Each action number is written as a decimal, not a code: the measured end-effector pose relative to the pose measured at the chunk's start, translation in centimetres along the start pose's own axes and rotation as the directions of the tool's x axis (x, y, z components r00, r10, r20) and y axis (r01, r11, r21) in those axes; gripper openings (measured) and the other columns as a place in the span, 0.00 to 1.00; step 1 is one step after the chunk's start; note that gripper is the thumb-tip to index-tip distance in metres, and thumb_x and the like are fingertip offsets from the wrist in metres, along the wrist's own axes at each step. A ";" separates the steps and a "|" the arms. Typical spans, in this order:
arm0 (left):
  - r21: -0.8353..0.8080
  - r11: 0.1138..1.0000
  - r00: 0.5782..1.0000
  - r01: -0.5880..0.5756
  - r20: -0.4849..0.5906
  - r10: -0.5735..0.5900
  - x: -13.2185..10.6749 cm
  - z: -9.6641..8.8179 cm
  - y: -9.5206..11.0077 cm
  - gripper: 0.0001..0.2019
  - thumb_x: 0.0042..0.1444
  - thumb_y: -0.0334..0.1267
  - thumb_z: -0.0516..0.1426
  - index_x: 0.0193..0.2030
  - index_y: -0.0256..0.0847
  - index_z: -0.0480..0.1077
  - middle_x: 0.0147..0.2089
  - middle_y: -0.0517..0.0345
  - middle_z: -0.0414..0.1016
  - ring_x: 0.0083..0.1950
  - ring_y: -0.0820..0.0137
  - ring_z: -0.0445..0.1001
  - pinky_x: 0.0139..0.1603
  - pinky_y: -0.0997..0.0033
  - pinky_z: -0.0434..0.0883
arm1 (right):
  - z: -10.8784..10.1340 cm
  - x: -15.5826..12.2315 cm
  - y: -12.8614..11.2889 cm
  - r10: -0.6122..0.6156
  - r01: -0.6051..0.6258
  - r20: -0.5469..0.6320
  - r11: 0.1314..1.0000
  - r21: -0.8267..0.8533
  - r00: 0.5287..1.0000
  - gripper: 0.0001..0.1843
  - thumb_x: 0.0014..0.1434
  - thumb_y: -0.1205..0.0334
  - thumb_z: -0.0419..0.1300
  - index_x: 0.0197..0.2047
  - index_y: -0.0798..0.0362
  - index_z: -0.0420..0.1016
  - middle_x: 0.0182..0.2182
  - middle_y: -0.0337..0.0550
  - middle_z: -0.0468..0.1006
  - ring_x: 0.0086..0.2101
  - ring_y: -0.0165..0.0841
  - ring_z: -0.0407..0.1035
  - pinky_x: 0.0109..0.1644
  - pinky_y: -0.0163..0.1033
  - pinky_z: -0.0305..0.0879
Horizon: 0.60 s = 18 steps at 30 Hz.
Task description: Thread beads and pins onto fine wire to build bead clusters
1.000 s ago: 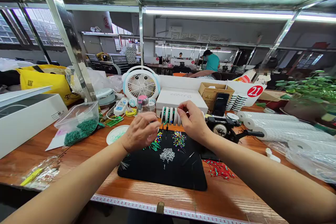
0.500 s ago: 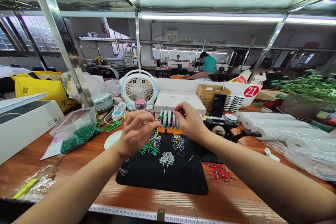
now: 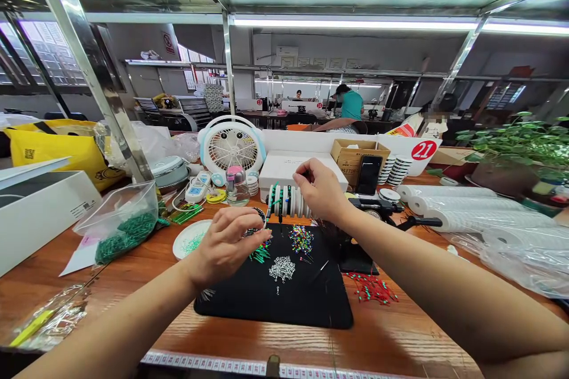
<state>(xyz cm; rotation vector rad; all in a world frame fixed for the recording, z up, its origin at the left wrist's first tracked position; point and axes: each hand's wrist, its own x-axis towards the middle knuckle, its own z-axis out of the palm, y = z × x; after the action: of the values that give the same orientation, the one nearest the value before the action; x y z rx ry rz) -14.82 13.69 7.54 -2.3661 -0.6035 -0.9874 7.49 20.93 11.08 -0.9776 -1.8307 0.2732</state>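
Two narrow grips: your right hand (image 3: pixel 322 189) above the white spools (image 3: pixel 288 201), your left hand (image 3: pixel 224 246) over the black mat (image 3: pixel 249 308), contents unclear.

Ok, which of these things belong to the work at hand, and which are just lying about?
In use: left hand, right hand, row of white spools, black mat, coloured round-headed pins.

Lying about: desk fan, smartphone, cardboard box, potted plant.
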 end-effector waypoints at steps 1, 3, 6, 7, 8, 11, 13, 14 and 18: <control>-0.011 1.000 1.000 -0.010 0.027 0.010 0.1 0.3 -0.2 0.15 0.51 0.25 0.56 0.44 0.48 0.71 0.40 0.57 0.71 0.47 0.65 0.67 0.47 0.62 0.67 | 0.1 0.5 0.2 0.023 -0.023 0.008 1.000 -0.007 1.000 0.01 0.55 0.66 0.54 0.32 0.53 0.65 0.27 0.40 0.70 0.27 0.30 0.61 0.32 0.36 0.56; -0.034 0.999 0.999 -0.007 0.048 0.008 0.4 1.1 -0.7 0.14 0.52 0.26 0.56 0.43 0.47 0.71 0.42 0.56 0.71 0.49 0.66 0.67 0.48 0.62 0.68 | 0.2 1.7 0.6 0.091 -0.089 0.039 0.995 -0.051 0.995 0.02 0.55 0.65 0.54 0.32 0.53 0.65 0.29 0.41 0.71 0.27 0.31 0.62 0.32 0.36 0.57; -0.126 0.991 0.998 0.039 0.049 -0.033 1.3 1.9 -1.6 0.11 0.53 0.26 0.54 0.40 0.44 0.70 0.47 0.53 0.70 0.54 0.65 0.65 0.52 0.59 0.67 | 0.5 3.4 1.3 0.200 -0.186 0.085 0.972 -0.146 0.976 0.03 0.54 0.64 0.56 0.32 0.54 0.65 0.29 0.42 0.71 0.28 0.32 0.63 0.32 0.37 0.57; -0.182 0.981 0.997 0.067 0.059 -0.057 1.7 2.1 -1.9 0.10 0.54 0.25 0.54 0.39 0.43 0.70 0.49 0.52 0.69 0.55 0.64 0.64 0.53 0.57 0.66 | 0.7 3.9 1.5 0.226 -0.207 0.098 0.964 -0.168 0.969 0.03 0.53 0.64 0.56 0.32 0.54 0.65 0.28 0.43 0.71 0.28 0.32 0.63 0.32 0.37 0.57; -0.249 0.963 0.993 0.102 0.075 -0.086 2.1 2.2 -2.1 0.09 0.55 0.25 0.53 0.38 0.42 0.69 0.52 0.50 0.68 0.57 0.64 0.63 0.54 0.56 0.65 | 0.8 4.3 1.8 0.243 -0.221 0.111 0.958 -0.182 0.964 0.03 0.53 0.65 0.57 0.31 0.55 0.66 0.27 0.43 0.71 0.27 0.33 0.63 0.31 0.37 0.57; -0.473 0.840 0.964 0.265 0.160 -0.214 3.4 2.7 -2.9 0.07 0.57 0.27 0.50 0.36 0.40 0.67 0.54 0.50 0.70 0.60 0.65 0.61 0.57 0.53 0.63 | 1.5 5.4 2.8 0.270 -0.237 0.141 0.948 -0.211 0.952 0.03 0.51 0.67 0.58 0.30 0.55 0.66 0.24 0.44 0.71 0.25 0.33 0.63 0.30 0.37 0.56; -0.593 0.693 0.910 0.411 0.225 -0.347 4.1 2.9 -3.3 0.05 0.57 0.30 0.50 0.35 0.41 0.66 0.50 0.51 0.73 0.58 0.65 0.65 0.57 0.52 0.63 | 1.8 6.1 3.2 0.261 -0.225 0.147 0.948 -0.224 0.954 0.03 0.50 0.69 0.58 0.28 0.55 0.66 0.24 0.45 0.71 0.25 0.34 0.63 0.30 0.38 0.56; -0.636 0.611 0.876 0.471 0.257 -0.409 4.4 3.0 -3.5 0.04 0.57 0.31 0.51 0.34 0.41 0.66 0.48 0.51 0.75 0.57 0.65 0.67 0.56 0.52 0.64 | 1.7 6.4 3.2 0.242 -0.207 0.142 0.952 -0.225 0.960 0.03 0.49 0.70 0.58 0.27 0.55 0.66 0.24 0.45 0.71 0.26 0.34 0.63 0.30 0.38 0.57; -0.705 0.414 0.794 0.576 0.361 -0.489 4.9 3.0 -3.8 0.02 0.55 0.33 0.54 0.32 0.41 0.66 0.45 0.52 0.77 0.53 0.66 0.70 0.54 0.53 0.66 | 0.0 5.1 0.5 0.063 -0.051 0.060 0.982 -0.180 0.996 0.02 0.56 0.68 0.53 0.33 0.54 0.65 0.32 0.44 0.72 0.32 0.34 0.64 0.37 0.38 0.58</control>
<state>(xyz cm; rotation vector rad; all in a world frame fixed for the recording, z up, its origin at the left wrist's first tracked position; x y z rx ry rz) -12.26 19.42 10.43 -3.0870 -1.2357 -1.7199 6.86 24.93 14.17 -1.1588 -1.9137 0.1800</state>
